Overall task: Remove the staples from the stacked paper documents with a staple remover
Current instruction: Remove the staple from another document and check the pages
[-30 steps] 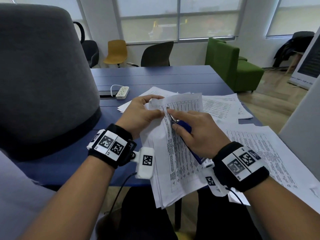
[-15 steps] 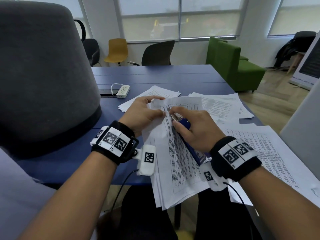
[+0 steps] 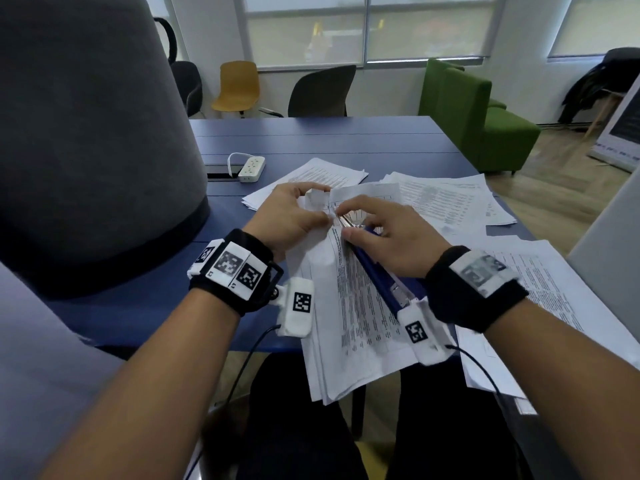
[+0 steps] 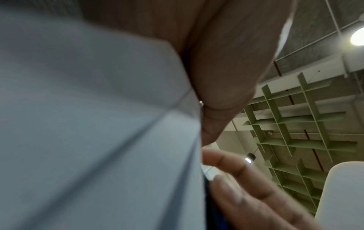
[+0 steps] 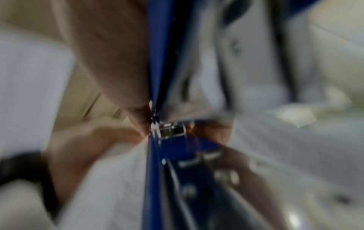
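A stapled stack of printed papers hangs over the near edge of the blue table. My left hand pinches the stack's folded-back top left corner. My right hand grips a long blue staple remover, with its metal tip at that corner. The right wrist view is blurred and shows the blue tool with its metal tip against the paper. In the left wrist view the white sheets fill the frame beside my left hand's fingers. No staple is discernible.
More printed sheets lie spread on the table at the right and near right, with another pile behind my hands. A white power strip lies at the back left. A tall grey chair back stands close on the left.
Both hands and the stack have sunk a little lower and closer to the table. The top corner is now folded back further under my left fingers, and my right hand has tilted the tool flatter.
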The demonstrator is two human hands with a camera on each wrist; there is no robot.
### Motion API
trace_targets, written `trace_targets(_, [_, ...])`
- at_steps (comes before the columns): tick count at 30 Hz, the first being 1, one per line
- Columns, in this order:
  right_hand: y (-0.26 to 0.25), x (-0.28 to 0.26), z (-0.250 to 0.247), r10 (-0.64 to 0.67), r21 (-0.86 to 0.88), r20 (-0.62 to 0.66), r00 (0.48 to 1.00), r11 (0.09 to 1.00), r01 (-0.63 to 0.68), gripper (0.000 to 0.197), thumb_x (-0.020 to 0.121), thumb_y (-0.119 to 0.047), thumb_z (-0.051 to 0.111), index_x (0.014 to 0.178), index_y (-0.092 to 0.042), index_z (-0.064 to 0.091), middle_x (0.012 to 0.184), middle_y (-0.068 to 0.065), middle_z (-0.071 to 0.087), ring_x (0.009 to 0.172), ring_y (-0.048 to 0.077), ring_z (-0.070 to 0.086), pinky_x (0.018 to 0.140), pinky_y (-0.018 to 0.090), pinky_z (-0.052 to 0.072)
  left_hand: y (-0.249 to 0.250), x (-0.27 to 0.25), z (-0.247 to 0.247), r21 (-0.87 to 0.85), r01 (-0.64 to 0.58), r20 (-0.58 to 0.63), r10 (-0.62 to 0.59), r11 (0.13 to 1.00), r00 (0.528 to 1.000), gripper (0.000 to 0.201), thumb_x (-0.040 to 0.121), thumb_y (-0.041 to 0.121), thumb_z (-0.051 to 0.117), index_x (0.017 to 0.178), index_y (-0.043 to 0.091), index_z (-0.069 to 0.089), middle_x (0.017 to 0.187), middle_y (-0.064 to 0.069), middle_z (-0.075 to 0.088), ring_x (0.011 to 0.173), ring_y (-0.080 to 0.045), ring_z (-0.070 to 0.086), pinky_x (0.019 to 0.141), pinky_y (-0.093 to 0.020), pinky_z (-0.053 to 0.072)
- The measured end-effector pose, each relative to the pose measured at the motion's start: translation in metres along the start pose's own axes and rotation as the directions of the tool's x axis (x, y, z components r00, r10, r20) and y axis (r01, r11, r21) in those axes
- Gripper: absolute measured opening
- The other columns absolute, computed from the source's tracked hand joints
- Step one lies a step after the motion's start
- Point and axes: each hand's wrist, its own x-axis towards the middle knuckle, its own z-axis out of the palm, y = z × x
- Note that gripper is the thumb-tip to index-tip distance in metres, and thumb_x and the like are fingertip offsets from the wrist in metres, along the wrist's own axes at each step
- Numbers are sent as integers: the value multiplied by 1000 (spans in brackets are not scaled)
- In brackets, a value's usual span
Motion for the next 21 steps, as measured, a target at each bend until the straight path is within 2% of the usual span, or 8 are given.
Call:
trace_targets(2, [-1,-1,-2,67,289,74,995,954,-85,18,98,-30,63,116,-31,63,64,19,51,54,25,39,52,30,35,-1,-2,-2,-30,3,11,-3,1000,1000,36,85,-13,70,101,19,69,93,-15,70,74,-25,66,72,-37,61])
trace_targets(3, [-1,-2,-2,67,330,74,995,940,-88,18,98,-29,63,115,-30,63,63,17,48,54,23,37,52,28,34,-3,-2,-4,-57,9,4,-9,998,1000,36,84,-14,70,103,17,69,94,-15,70,74,-25,66,73,-37,61])
trace_targets(4, [0,-2,-2,55,299,47,997,952,-67,18,97,-30,64,115,-30,64,63,13,51,54,20,40,53,25,37,-3,-2,-5,-86,15,-6,-16,996,1000,37,84,-15,69,106,15,68,95,-15,71,75,-25,67,74,-38,62])
trace_targets(7, [2,-3,3,-112,-96,-91,989,990,103,22,93,-32,68,116,-29,69,77,1,69,67,9,57,67,13,44,-5,1,-5,-120,31,-39,-36,992,999,40,83,-19,66,110,10,68,101,-18,70,80,-27,67,80,-42,61])
trace_targets(10, [9,-2,13,-203,-292,-108,973,942,164,27,95,-35,65,121,-28,68,81,2,64,69,19,56,68,30,51,-7,5,-1,-181,68,-73,-82,981,994,39,82,-23,61,106,7,67,87,-16,69,64,-22,67,65,-32,61])
trace_targets(13, [13,-3,21,-222,-426,-120,968,892,152,35,97,-38,58,132,-34,62,83,3,55,66,26,55,59,35,51,-8,9,2,-241,120,-96,-147,963,984,38,82,-25,57,104,5,64,80,-17,68,56,-21,66,55,-28,58])
trace_targets(18, [14,-6,24,-217,-539,-143,966,836,108,37,97,-38,57,134,-32,61,82,5,50,61,30,55,52,35,50,-15,15,8,-301,115,-97,-150,947,984,37,81,-28,53,81,8,63,75,-17,66,65,-26,65,65,-33,58])
trace_targets(21, [18,-5,25,-218,-446,-179,959,887,119,39,97,-42,51,131,-30,65,80,2,53,62,23,53,54,34,51,-20,21,6,-379,132,-77,-173,916,982,36,82,-28,53,88,7,60,82,-20,67,69,-29,68,67,-36,60])
